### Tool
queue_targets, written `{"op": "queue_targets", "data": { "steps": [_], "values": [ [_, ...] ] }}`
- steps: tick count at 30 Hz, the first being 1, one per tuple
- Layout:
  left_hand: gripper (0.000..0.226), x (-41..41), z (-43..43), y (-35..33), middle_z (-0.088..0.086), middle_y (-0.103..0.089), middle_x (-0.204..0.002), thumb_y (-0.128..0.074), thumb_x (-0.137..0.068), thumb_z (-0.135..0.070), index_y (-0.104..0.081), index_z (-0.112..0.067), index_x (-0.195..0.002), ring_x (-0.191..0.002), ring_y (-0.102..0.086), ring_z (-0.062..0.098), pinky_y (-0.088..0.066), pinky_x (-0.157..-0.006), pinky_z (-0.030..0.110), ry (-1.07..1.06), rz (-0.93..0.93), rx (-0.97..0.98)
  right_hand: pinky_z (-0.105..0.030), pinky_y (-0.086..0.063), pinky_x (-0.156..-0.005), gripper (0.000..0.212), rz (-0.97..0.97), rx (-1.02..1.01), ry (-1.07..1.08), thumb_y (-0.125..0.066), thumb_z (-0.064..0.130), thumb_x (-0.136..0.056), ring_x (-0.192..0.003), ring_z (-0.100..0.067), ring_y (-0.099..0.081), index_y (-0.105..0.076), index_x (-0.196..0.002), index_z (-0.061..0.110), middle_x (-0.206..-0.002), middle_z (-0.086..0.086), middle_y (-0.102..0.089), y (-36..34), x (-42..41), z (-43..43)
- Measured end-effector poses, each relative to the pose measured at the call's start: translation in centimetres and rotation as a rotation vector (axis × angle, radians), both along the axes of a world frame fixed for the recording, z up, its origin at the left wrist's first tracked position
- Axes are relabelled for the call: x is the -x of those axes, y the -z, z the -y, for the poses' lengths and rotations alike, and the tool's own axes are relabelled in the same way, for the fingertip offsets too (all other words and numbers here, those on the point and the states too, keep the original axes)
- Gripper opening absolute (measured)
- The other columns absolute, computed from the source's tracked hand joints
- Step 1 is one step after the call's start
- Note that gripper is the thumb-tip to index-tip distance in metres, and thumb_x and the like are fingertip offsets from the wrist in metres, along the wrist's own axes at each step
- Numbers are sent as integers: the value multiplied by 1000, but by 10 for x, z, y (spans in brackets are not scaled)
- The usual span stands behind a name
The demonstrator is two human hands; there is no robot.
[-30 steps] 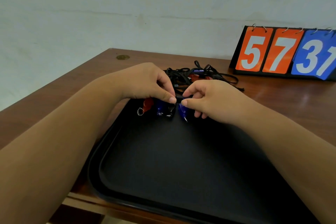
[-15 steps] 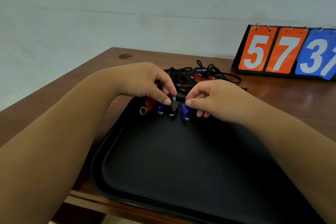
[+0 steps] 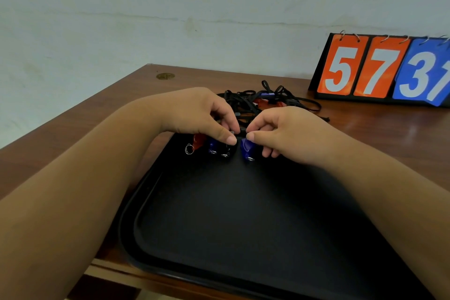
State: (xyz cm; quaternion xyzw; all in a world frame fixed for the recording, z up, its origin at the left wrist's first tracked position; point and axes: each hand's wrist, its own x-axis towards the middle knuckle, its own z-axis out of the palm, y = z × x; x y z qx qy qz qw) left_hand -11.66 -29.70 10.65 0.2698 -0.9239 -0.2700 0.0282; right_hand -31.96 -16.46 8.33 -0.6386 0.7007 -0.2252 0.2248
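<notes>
Left hand (image 3: 199, 114) and right hand (image 3: 287, 131) each pinch, thumb against forefinger, 1 end of short black lanyard clasp (image 3: 241, 130), held between them over far edge of flat black plastic tray (image 3: 243, 214). Small blue plastic whistle (image 3: 247, 150) sits on tray just below right thumb, beside row of 3 whistles (image 3: 213, 147). Step, likely: unclipping lanyard from whistle. Next move needs firm pinches and short opposite pull, with whistle left in row. Tangled black lanyard pile (image 3: 253, 102) lies behind on table.
</notes>
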Motion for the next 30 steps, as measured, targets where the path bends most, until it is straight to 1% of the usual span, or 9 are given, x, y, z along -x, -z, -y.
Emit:
{"op": "queue_targets", "data": {
  "steps": [4,7,8,11,13,16,19,26,30],
  "values": [
    [18,0,1,2,-20,-75,-100,-80,-90,-51,-81,-43,-106,-84,-65,-9,-44,-77,21,-13,-56,4,-17,-56,-57,11,64,59,64,-61,32,-110,-64,-5,-74,-72,-110,32,-85,7,-78,-3,2,0],
    [15,2,2,2,-25,-75,-103,-73,-95,-54,-80,-45,-105,-93,-66,-10,-46,-85,23,-45,-96,39,-19,-54,-50,15,163,84,192,-60,25,-110,-59,-8,-70,-75,-109,26,-89,4,-77,-13,9,1],
    [14,3,3,2,-27,-75,-100,-72,-97,-54,-80,-45,-104,-91,-66,-11,-46,-83,23,-65,-118,41,-20,-53,-49,15,208,83,235,-61,23,-110,-59,-8,-68,-76,-108,24,-90,2,-77,-17,11,1],
    [11,5,5,4,-27,-75,-92,-70,-100,-47,-80,-42,-102,-84,-66,-11,-45,-78,20,-123,-177,53,-26,-51,-55,13,378,83,354,-66,21,-106,-67,-14,-66,-80,-104,20,-93,-4,-79,-29,21,-3],
    [10,6,6,6,-23,-77,-98,-71,-100,-45,-81,-42,-101,-92,-67,-8,-47,-83,23,-147,-221,78,-29,-50,-61,13,477,74,395,-68,21,-105,-71,-16,-65,-81,-106,17,-96,-6,-81,-35,28,-4],
    [10,7,5,7,-24,-76,-104,-72,-100,-43,-82,-42,-99,-99,-67,-7,-49,-89,24,-160,-266,102,-27,-49,-61,16,587,37,424,-69,22,-104,-69,-12,-64,-79,-112,14,-93,-4,-79,-43,35,-6],
    [10,6,5,7,-25,-75,-106,-72,-100,-44,-82,-42,-99,-102,-67,-6,-50,-95,26,-172,-295,99,-26,-49,-62,16,602,26,448,-69,22,-104,-69,-11,-65,-78,-113,13,-90,-2,-78,-47,39,-6],
    [11,3,3,4,-30,-75,-105,-71,-101,-43,-82,-41,-99,-100,-66,-10,-48,-93,23,-212,-336,45,-28,-50,-64,16,547,27,488,-67,21,-105,-74,-14,-64,-77,-113,12,-94,-4,-79,-54,41,-5],
    [12,3,0,4,-30,-76,-105,-70,-101,-41,-82,-41,-98,-101,-67,-9,-50,-96,26,-214,-356,29,-27,-49,-62,16,531,25,479,-67,21,-105,-76,-16,-63,-76,-115,11,-96,-7,-77,-50,43,-7]
  ]
}}
